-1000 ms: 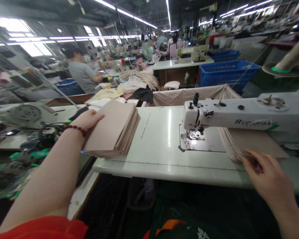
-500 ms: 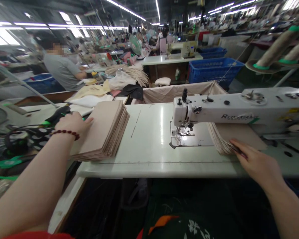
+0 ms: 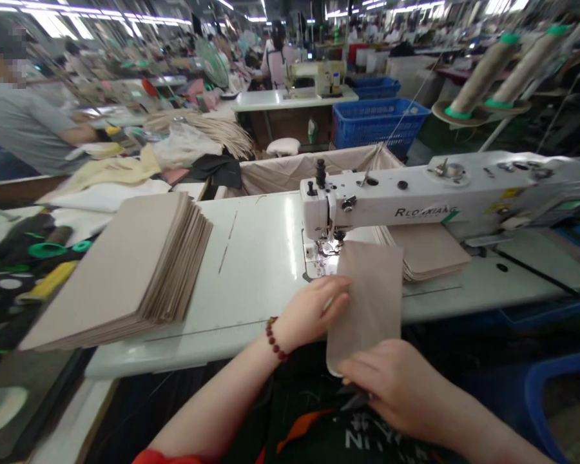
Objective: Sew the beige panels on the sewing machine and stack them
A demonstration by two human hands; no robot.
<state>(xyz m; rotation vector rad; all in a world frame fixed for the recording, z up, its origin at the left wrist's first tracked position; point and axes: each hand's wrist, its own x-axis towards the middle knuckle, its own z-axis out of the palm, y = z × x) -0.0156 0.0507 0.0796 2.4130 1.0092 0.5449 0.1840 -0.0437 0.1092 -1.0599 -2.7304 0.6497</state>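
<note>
A beige fabric panel (image 3: 370, 296) with rounded corners hangs over the table's front edge, its far end close to the needle area of the white sewing machine (image 3: 396, 200). My left hand (image 3: 314, 309), a beaded bracelet at its wrist, grips the panel's left edge. At the near lower corner, my right hand (image 3: 391, 380) pinches the panel between thumb and fingers. A small dark tool with a pointed metal blade (image 3: 355, 399) sticks out from under that same hand; its exact kind is partly hidden. Behind the panel, another stack of beige panels (image 3: 430, 251) lies under the machine arm.
A tall stack of beige panels (image 3: 120, 258) stands on the left of the pale table (image 3: 256, 258). Beyond the table is a cloth-lined bin (image 3: 280, 174). Thread cones (image 3: 483, 77) rise at back right, and a blue crate (image 3: 379, 122) sits behind. A co-worker (image 3: 24, 116) is at far left.
My left hand has left the left stack and come to the panel at the middle. My right hand has moved left from the right stack, now holding a single panel. The view has turned right.
</note>
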